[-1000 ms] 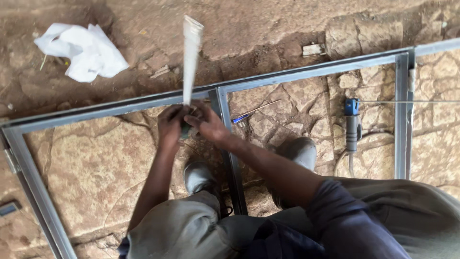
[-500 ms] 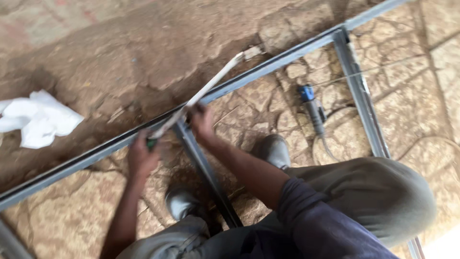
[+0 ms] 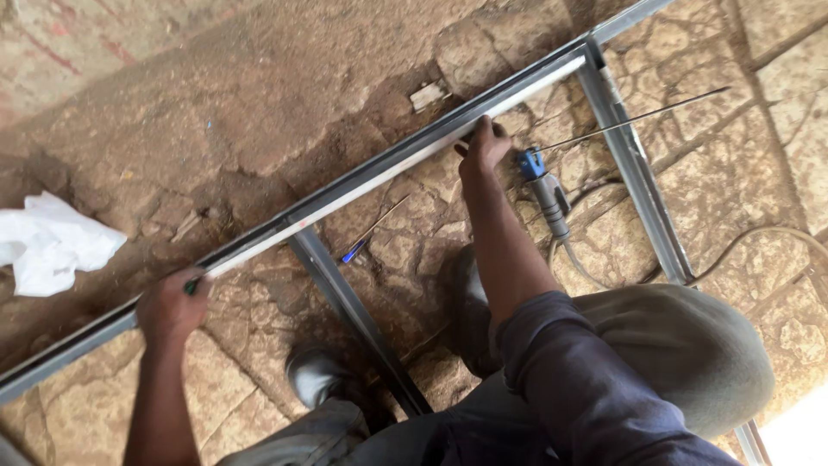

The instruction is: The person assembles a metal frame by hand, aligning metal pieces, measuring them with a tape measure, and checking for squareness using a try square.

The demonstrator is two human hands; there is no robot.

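Observation:
A long pale strip lies flat along the inner edge of the long rail of a grey metal frame on the stone floor. My left hand grips the strip's near left end, where something small and green shows at the fingers. My right hand holds the strip against the rail further to the right, fingers over its edge. A cross bar of the frame runs back toward my feet between the two hands.
A blue-headed electrode holder with a thin rod and a cable lies just right of my right hand. A small blue-tipped tool lies near the cross bar. A crumpled white sheet lies far left. My shoes straddle the cross bar.
The strip stood upright in both hands, then tilted, and now lies along the rail. My hands have spread apart, left toward one end, right along the rail.

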